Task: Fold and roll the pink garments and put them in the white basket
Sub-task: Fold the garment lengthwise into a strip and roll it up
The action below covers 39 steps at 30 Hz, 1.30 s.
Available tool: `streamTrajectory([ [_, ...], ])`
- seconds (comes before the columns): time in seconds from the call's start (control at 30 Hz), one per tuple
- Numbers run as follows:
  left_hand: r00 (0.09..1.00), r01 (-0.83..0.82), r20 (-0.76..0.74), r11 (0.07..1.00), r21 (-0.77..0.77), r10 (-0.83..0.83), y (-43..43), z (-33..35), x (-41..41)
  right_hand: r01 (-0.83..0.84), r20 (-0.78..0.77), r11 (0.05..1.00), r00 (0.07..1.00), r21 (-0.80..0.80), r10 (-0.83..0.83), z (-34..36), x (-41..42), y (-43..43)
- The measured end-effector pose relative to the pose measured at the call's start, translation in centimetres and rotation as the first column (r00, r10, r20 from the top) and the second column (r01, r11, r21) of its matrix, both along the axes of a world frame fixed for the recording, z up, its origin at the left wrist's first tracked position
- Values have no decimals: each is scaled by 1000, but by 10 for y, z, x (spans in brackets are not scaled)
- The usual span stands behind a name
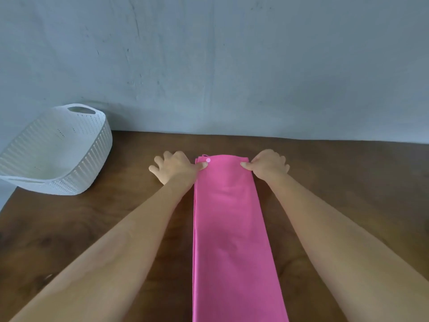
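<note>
A pink garment (232,228) lies folded into a long narrow strip on the brown wooden table (92,228), running from the near edge of the view away from me. A small pale button (208,160) shows at its far left corner. My left hand (176,167) pinches the far left corner with thumb on top, the other fingers spread on the table. My right hand (267,166) pinches the far right corner, fingers curled. The white basket (88,163) stands at the left, tilted toward me, and I see no garment inside it.
A pale blue-grey wall (232,66) rises right behind the table's far edge. The table's left edge (7,201) runs just below the basket. Bare wood shows on both sides of the strip.
</note>
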State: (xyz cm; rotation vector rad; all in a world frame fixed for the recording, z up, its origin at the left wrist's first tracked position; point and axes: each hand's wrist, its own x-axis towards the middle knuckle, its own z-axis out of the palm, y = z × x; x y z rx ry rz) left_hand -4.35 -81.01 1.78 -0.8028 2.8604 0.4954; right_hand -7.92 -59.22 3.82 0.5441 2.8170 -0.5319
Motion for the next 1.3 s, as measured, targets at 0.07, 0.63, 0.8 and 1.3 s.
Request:
streamTrajectory([
  [0.07,1000,0,-31,1000,-13,-1,-2,-3,-17,17,-2,1000,1000,4,-17,-2,-18,-2],
  [0.63,954,-134,-265,990,43,140,-9,-20,-66,71,-191,997,979,23,-66,-16,-45,-13],
  [0.8,946,-91,-312,996,-3,85,-8,-22,-61,14,-259,993,965,-117,-44,-21,16,-7],
  [1.3,765,492,-546,857,153,-341,-7,-16,13,-207,-185,973,965,-99,186,-18,225,22],
])
